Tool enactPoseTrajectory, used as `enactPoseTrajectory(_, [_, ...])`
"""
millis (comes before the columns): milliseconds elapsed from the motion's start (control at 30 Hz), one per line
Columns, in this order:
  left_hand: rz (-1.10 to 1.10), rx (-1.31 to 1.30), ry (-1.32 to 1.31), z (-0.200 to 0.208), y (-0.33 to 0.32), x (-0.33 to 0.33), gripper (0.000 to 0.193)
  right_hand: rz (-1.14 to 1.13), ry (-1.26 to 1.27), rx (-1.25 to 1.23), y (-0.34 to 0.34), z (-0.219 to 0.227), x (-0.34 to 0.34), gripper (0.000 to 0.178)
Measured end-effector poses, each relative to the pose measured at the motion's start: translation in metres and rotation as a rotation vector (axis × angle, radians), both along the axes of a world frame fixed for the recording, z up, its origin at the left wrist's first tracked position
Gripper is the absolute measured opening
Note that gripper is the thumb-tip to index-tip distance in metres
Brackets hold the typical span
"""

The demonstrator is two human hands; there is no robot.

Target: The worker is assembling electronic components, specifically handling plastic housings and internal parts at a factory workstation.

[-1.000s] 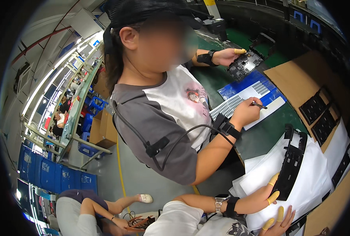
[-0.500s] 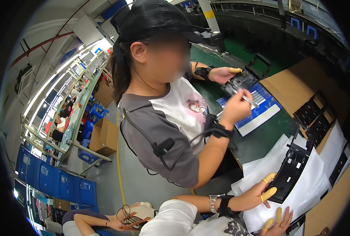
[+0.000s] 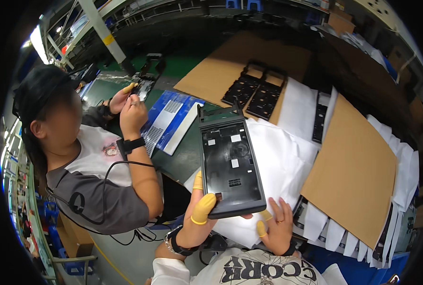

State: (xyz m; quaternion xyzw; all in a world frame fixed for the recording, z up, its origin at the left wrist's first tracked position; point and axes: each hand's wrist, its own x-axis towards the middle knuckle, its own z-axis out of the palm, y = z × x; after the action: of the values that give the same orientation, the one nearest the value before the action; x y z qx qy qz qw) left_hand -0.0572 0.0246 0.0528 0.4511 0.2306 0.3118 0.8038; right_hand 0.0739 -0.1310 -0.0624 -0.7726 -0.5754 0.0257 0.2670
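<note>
My left hand [image 3: 198, 219], with yellow finger cots on thumb and finger, grips the lower left corner of a black plastic housing [image 3: 228, 166]. The housing is a long shallow tray with small white pads inside and an open frame at its far end. To its lower right is my right hand [image 3: 277, 227], fingers apart, with yellow cots on some of them. It holds nothing and lies over or on white wrapping sheets [image 3: 280, 164]; contact is unclear.
At the left a co-worker [image 3: 107, 161] handles a black part [image 3: 146, 88] beside a blue-and-white panel [image 3: 171, 121]. Black frames [image 3: 266, 95] lie on cardboard [image 3: 211, 78] ahead. On the right, a cardboard sheet [image 3: 351, 175] covers parts layered with white sheets.
My view has turned right, so the co-worker now appears farther left. The housing, still in my left hand, now shows its inside more squarely. My right hand remains empty with fingers apart.
</note>
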Motion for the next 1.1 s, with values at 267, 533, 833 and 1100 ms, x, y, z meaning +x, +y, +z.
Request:
enactPoseTrajectory(267, [-0.074,-0.084,-0.196,0.021,-0.014,0.025,0.046,0.065,0.032,0.049,-0.005,-0.001,0.004,0.038])
enactPoseTrajectory(533, [-0.033,-0.081,-0.138,0.032,-0.021,0.039,0.044,0.098,0.082,0.105,-0.008,-0.006,0.005,0.039])
enactPoseTrajectory(833, [-0.148,0.041,0.048,0.017,-0.026,0.049,0.048,0.097,0.064,0.11,-0.011,-0.012,0.009,0.041])
enactPoseTrajectory(1100, [-0.242,0.303,0.344,0.002,-0.006,0.083,0.056,0.083,0.131,0.163,-0.01,-0.016,0.006,0.037])
